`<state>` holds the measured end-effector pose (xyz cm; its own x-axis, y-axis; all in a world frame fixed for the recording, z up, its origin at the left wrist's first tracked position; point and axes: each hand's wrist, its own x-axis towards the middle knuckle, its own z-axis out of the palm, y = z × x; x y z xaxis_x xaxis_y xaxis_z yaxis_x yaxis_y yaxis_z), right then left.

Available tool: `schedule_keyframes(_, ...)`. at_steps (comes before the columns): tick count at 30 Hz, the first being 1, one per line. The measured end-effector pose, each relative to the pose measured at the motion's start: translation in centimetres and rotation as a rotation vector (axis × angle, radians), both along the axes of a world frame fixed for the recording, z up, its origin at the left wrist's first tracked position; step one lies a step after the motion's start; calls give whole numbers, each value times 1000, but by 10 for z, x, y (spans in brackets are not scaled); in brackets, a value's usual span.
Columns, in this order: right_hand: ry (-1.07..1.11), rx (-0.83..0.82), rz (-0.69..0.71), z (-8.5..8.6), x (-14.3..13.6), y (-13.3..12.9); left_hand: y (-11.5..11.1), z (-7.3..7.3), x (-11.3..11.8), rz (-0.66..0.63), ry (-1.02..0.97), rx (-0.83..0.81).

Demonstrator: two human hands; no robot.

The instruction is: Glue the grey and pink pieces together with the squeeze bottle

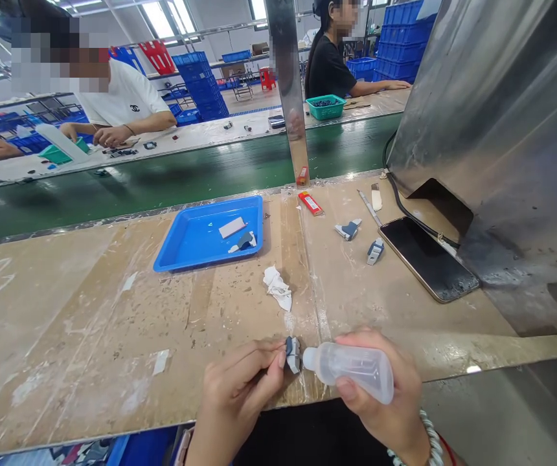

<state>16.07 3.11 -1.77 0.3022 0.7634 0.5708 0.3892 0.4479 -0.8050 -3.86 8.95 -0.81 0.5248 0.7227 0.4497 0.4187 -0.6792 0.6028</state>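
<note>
My left hand [239,382] pinches a small grey and white part [292,354] at the near edge of the workbench [89,336]. My right hand [385,395] grips a translucent squeeze bottle [356,366] lying sideways, its nozzle touching the part. A crumpled white cloth [278,288] lies just beyond my hands. Two more grey and white parts [348,229] [375,250] rest on the bench further right.
A blue tray [195,243] holds a white card and another part. A phone [429,257] lies face up at right, by a large metal housing [506,142]. A red lighter [310,203] sits near a metal post. Two people work across the green conveyor [162,178].
</note>
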Motion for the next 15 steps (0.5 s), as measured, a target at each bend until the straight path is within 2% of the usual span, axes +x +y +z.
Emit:
schedule_keyframes(11,-17,32,-32,0,-2,0,-2,-3,-3,12,-12,-23)
schedule_keyframes(13,40,37,-99,-6,-4,-4,-3,-4,-3,12,-5,-9)
schedule_keyframes(15,209,16,-177,-17,-4,-8,-5,-6,-4,12,0,16)
